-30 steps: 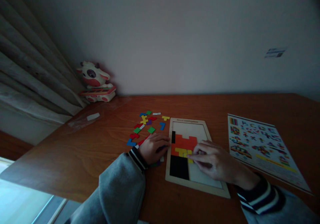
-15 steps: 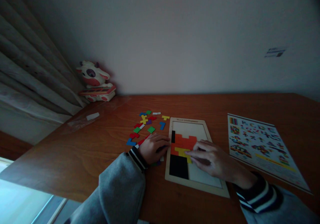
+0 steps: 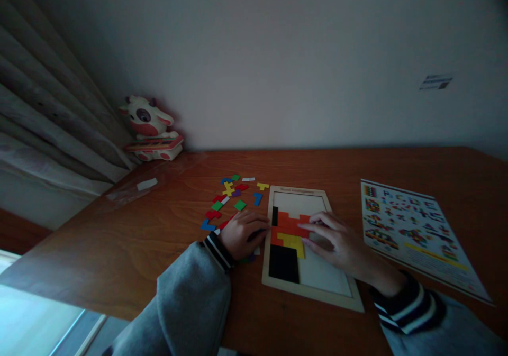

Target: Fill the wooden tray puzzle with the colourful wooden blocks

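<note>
The wooden puzzle board [image 3: 345,295], a pale frame, lies tilted slightly on the table. Inside it, orange pieces [image 3: 289,222], a yellow piece [image 3: 291,242] and black pieces [image 3: 283,264] fit side by side on the left. My right hand [image 3: 337,242] is over the board with its fingers apart, index fingertip on the orange area and thumb by the yellow piece's right edge. Resting at the board's left rim is my left hand [image 3: 243,234], loosely bent, thumb apart from the fingers, fingertips touching the rim. It partly covers some loose pieces.
Loose coloured pieces [image 3: 229,189] are scattered left of the board. A printed pattern sheet [image 3: 420,229] lies to the right. At the back left, a cow toy [image 3: 151,128] stands near a clear plastic bag [image 3: 123,194] and the curtain [image 3: 51,91].
My right hand has shifted up slightly, its index finger moving from the yellow piece to the orange area. The yellow piece now shows more fully. My left hand stays put.
</note>
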### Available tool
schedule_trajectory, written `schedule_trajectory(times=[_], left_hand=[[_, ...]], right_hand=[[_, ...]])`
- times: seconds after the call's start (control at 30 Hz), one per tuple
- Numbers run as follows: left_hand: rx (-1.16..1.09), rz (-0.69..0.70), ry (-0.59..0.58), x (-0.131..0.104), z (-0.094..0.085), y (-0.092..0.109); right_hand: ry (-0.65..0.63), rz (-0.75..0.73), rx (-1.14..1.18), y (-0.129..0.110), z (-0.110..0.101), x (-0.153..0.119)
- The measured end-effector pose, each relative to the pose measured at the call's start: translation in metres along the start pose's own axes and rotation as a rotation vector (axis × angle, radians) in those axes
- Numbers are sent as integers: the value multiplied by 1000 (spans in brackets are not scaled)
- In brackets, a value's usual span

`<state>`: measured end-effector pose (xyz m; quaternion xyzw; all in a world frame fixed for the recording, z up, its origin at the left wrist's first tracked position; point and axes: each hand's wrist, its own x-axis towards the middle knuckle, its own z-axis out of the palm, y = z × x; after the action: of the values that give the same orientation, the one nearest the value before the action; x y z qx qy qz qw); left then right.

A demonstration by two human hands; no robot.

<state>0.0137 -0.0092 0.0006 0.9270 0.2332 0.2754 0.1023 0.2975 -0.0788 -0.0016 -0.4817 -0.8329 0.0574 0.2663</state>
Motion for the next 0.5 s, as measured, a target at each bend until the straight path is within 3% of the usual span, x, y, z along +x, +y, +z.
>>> schedule_trajectory(times=[0.2, 0.5], left_hand=[[40, -1, -26, 1, -7, -1], [152, -66, -93, -23, -55, -39]], right_hand=[[5, 19, 19, 2, 1, 0], [45, 87, 65, 9, 4, -2]])
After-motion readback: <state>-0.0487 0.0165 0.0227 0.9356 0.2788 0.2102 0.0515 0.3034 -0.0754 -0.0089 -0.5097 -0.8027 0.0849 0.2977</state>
